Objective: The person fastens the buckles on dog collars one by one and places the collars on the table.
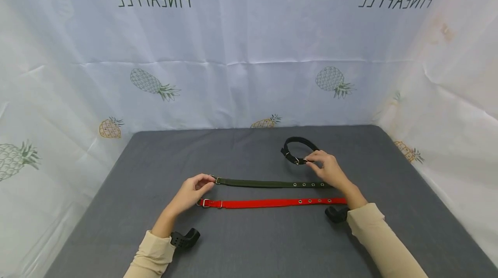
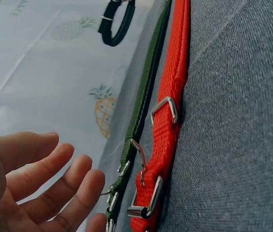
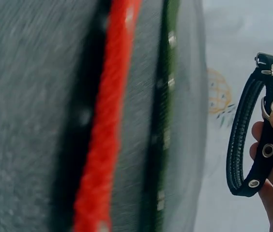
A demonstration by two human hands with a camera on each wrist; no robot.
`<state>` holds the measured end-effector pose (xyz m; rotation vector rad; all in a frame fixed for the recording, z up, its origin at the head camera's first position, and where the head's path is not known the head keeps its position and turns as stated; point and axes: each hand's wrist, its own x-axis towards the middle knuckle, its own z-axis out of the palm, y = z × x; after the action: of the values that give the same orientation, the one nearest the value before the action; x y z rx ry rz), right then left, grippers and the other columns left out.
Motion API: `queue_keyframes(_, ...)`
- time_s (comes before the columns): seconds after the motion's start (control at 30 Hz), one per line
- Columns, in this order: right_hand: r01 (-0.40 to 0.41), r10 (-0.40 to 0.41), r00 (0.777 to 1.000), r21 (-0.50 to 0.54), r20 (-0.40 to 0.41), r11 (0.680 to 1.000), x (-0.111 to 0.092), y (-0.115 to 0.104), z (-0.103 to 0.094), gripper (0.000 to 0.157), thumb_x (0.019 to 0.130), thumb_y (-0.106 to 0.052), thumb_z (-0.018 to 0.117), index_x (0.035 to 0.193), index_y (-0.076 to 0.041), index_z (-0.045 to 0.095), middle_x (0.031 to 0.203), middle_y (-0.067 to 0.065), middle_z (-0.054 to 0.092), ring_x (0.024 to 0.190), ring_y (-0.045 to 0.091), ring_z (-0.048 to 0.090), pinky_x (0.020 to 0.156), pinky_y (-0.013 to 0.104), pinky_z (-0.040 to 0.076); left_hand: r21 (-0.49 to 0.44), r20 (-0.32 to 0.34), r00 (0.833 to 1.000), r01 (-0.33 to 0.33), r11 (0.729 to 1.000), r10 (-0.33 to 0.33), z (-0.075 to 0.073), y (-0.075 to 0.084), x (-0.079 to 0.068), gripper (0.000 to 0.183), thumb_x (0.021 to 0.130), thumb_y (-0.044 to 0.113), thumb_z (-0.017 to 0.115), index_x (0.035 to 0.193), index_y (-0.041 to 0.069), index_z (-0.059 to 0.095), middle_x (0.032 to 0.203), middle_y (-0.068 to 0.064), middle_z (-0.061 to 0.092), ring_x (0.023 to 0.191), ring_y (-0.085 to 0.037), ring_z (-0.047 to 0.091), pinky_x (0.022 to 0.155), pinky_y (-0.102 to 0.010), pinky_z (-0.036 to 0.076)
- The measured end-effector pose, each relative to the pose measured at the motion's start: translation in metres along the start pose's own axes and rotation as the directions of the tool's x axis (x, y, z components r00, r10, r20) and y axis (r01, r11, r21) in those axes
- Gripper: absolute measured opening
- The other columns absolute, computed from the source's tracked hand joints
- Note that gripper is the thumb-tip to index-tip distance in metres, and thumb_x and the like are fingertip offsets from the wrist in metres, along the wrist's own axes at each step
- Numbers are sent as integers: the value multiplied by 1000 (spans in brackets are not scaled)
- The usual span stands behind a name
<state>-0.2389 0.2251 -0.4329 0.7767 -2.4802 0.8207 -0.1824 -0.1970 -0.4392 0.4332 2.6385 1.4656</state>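
Between thumb and fingers my right hand [image 1: 328, 167] pinches a black collar [image 1: 299, 139], buckled into a loop, near the back right of the table. Metal eyelets line its strap in the right wrist view, with the thumb beside one of them. My left hand [image 1: 193, 189] is at the buckle end of a green collar [image 1: 256, 183] laid out straight; in the left wrist view its fingers [image 2: 85, 193] are loosely bent with nothing between them. Closer to me a red collar [image 1: 253, 204] lies straight, its buckle [image 2: 148, 200] on the left and eyelets on the right.
A dark grey cloth covers the table [image 1: 249, 243]. Behind it hangs a white curtain [image 1: 249, 44] printed with pineapples, which also runs along both sides. A black wrist camera [image 1: 186, 238] is strapped at the left wrist, another [image 1: 336, 214] at the right.
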Motion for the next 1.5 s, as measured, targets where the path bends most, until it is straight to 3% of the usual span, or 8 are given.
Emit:
queue_keyframes(0.23, -87, 88, 995, -34, 54, 996, -1, 12, 5, 14, 82, 3, 71, 96, 2, 74, 93, 16, 69, 82, 30, 62, 61, 30, 50, 49, 38, 999, 3, 999, -5, -4, -4, -1, 25, 96, 15, 59, 113, -2, 64, 106, -19, 69, 90, -24, 66, 72, -19, 50)
queue_keyframes(0.5, -174, 180, 972, -51, 152, 983, 0, 15, 7, 15, 85, -1, 68, 99, 3, 73, 97, 17, 70, 86, 32, 63, 63, 31, 50, 95, 95, 995, 2, 996, -11, -5, -8, -5, 29, 96, 18, 58, 117, -2, 63, 110, -19, 69, 91, -22, 65, 70, -19, 49)
queue_keyframes(0.73, -203, 212, 952, -64, 221, 977, 2, 15, 10, 11, 85, -1, 68, 95, 2, 74, 97, 18, 71, 92, 36, 63, 85, 52, 52, 99, 135, 991, -5, 995, -9, -7, -7, -8, 29, 97, 19, 57, 117, -2, 63, 110, -20, 69, 90, -20, 65, 68, -19, 49)
queue_keyframes(0.93, -253, 260, 928, -63, 266, 965, 2, 16, 11, 9, 84, -1, 69, 91, 0, 75, 96, 17, 71, 94, 37, 63, 85, 51, 52, 101, 158, 987, -11, 995, -5, -6, -7, -10, 30, 98, 19, 56, 118, -2, 63, 113, -20, 68, 95, -26, 66, 71, -19, 49)
queue_keyframes(1.03, -260, 267, 924, -65, 274, 964, 2, 19, 11, 8, 84, 0, 70, 90, 0, 75, 96, 17, 71, 94, 37, 63, 85, 51, 52, 100, 155, 988, -26, 995, 10, -6, -8, -10, 29, 97, 19, 57, 117, -2, 63, 112, -20, 69, 94, -25, 66, 72, -19, 50)
queue_keyframes(1.17, -261, 264, 929, -45, 261, 964, -2, 20, 9, 9, 84, -1, 69, 91, -2, 75, 97, 16, 72, 95, 37, 64, 87, 52, 51, 95, 159, 987, -53, 994, 37, -6, -10, -9, 29, 95, 17, 60, 115, -3, 64, 106, -19, 70, 88, -15, 67, 71, -19, 51)
queue_keyframes(1.4, -312, 302, 930, 15, 212, 950, -15, 14, -6, 13, 85, -2, 69, 98, -3, 73, 105, 17, 70, 103, 40, 62, 92, 57, 49, 77, 168, 985, -62, 995, 48, -7, -10, -9, 29, 92, 16, 64, 112, -5, 65, 98, -18, 70, 79, 1, 60, 68, -18, 50)
queue_keyframes(1.5, -308, 298, 936, 25, 187, 951, -22, 12, -14, 14, 85, -2, 69, 98, -2, 73, 104, 18, 70, 101, 38, 63, 90, 54, 51, 83, 171, 984, -58, 995, 44, -8, -11, -10, 29, 92, 17, 65, 112, -4, 65, 97, -17, 70, 78, 4, 58, 68, -18, 50)
